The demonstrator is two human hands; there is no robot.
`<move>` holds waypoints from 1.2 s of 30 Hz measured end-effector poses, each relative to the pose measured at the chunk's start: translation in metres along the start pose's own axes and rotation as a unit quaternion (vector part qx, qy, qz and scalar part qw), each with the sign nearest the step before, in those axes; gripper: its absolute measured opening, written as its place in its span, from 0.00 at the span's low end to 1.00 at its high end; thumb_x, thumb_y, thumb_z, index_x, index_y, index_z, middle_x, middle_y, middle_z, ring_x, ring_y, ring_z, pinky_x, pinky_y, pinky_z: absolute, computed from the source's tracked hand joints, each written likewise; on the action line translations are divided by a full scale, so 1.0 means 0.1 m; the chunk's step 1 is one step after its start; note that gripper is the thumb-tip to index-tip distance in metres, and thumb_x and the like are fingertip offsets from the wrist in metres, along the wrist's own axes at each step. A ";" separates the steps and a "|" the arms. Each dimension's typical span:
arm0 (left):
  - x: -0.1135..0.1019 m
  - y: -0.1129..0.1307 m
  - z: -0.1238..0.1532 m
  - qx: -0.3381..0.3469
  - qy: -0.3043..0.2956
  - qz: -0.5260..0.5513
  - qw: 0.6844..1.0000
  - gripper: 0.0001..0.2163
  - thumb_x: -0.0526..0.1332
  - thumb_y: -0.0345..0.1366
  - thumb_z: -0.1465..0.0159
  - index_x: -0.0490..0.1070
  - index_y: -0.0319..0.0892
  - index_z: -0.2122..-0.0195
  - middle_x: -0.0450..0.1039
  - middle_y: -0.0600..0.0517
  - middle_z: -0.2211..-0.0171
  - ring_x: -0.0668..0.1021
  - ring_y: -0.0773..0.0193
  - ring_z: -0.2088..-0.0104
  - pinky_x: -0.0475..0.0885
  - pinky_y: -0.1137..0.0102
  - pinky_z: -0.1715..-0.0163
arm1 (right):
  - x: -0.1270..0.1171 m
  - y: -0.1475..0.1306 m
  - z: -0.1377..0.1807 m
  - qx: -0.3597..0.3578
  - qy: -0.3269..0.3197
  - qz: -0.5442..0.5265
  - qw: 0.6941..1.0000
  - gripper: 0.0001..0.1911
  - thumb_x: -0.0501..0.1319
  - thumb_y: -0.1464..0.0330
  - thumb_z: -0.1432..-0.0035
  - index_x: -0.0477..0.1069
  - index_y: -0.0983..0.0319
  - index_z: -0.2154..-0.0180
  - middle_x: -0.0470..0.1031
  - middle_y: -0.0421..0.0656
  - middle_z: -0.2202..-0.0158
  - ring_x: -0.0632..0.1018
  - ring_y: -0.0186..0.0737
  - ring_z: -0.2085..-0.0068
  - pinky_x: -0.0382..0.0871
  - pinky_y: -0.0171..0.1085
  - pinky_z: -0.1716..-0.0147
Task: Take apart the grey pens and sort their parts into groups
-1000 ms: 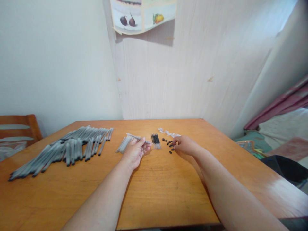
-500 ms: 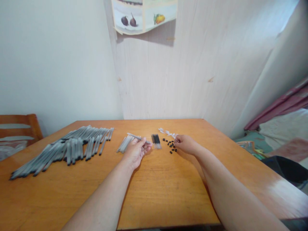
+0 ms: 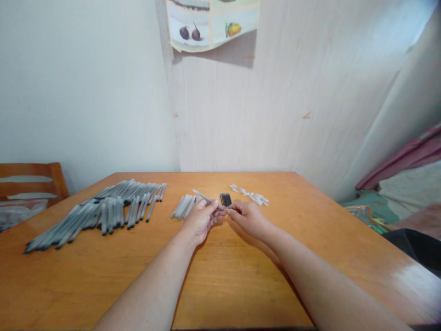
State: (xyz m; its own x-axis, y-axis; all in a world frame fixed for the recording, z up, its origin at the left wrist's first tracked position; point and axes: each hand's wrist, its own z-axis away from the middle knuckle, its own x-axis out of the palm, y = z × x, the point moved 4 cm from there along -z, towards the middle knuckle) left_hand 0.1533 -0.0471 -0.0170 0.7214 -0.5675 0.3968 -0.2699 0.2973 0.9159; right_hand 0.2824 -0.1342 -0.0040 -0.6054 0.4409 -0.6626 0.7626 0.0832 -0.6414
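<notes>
My left hand [image 3: 202, 221] is closed on a slim clear pen barrel [image 3: 204, 196] with a dark core, tilted with its near end pointing right. My right hand [image 3: 251, 219] pinches at that near end, the fingertips of both hands almost touching. Whatever is between the right fingertips is too small to make out. Just behind the hands lies a row of black pen refills [image 3: 225, 199]. Left of my left hand rest several clear pen barrels [image 3: 183, 206] side by side. Small white pieces [image 3: 257, 198] lie behind my right hand, which hides the small black plugs.
A large spread of clear pens with black ends [image 3: 113, 211] covers the left part of the wooden table [image 3: 213, 294]. A wooden chair [image 3: 29, 187] stands past the left edge. At right, beyond the table, are a black container [image 3: 413, 250] and cloth bedding [image 3: 418, 186].
My right hand has moved left from the small black plugs to the near end of the pen barrel. The view has shifted slightly. My left hand still holds the barrel.
</notes>
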 end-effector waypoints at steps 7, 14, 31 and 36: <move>-0.05 0.03 -0.03 0.008 0.021 -0.016 1.000 0.08 0.65 0.36 0.38 0.68 0.38 0.65 0.78 0.46 0.69 0.80 0.67 0.72 0.73 0.77 0.75 | -0.05 0.08 0.00 0.008 -0.005 0.035 0.999 0.08 0.58 0.66 0.42 0.72 0.62 0.72 0.72 0.39 0.75 0.70 0.33 0.72 0.57 0.32 0.72; -0.27 0.22 -0.10 0.068 0.093 0.016 0.993 0.08 0.65 0.36 0.39 0.69 0.38 0.66 0.78 0.47 0.69 0.80 0.68 0.72 0.73 0.77 0.74 | -0.18 -0.02 0.01 0.010 -0.023 0.071 0.997 0.09 0.57 0.66 0.42 0.71 0.62 0.72 0.70 0.38 0.77 0.68 0.33 0.73 0.54 0.32 0.73; -0.71 0.52 -0.14 0.147 0.251 -0.032 0.956 0.12 0.66 0.42 0.45 0.67 0.40 0.72 0.70 0.55 0.79 0.73 0.70 0.81 0.65 0.78 0.82 | -0.28 0.16 -0.03 0.141 0.012 0.248 0.958 0.13 0.53 0.63 0.40 0.73 0.61 0.69 0.77 0.45 0.69 0.74 0.40 0.65 0.56 0.35 0.69; -0.73 0.51 -0.14 0.150 0.270 -0.085 0.947 0.14 0.65 0.46 0.46 0.67 0.40 0.72 0.68 0.56 0.80 0.69 0.72 0.83 0.62 0.77 0.84 | -0.19 0.14 -0.03 0.197 0.006 0.297 0.935 0.17 0.51 0.62 0.38 0.76 0.61 0.63 0.78 0.50 0.63 0.76 0.45 0.60 0.60 0.37 0.64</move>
State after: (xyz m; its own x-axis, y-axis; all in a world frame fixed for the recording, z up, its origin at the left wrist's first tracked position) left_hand 0.0959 0.0206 0.0001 0.9699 -0.0878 0.2270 -0.2312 -0.0403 0.9721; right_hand 0.3055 -0.1388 0.0003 -0.0981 0.3162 -0.9436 0.8189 -0.5131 -0.2571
